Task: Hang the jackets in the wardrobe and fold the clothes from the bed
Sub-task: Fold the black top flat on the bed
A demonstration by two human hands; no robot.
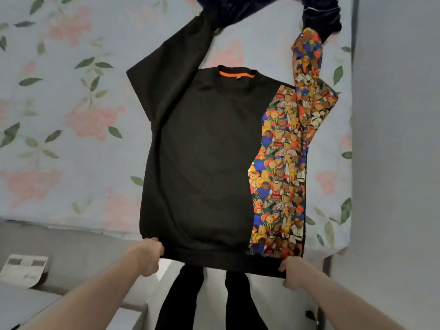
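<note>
Both forearms reach forward; left hand point(149, 257) and right hand point(292, 273) fingers clamp sweatshirt point(202, 151) hem.

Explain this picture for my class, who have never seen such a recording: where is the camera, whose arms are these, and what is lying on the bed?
There is no machine here. A person wears a wide-angle camera on the head, so you look forward and down along their bare arms. The left hand and right hand each grip a bottom corner of a black sweatshirt, spread on a floral bedsheet. One side panel and one sleeve carry a colourful teddy-bear print. Its sleeve ends reach a dark blue garment at the top edge. A printed paper lies at lower left.
</note>
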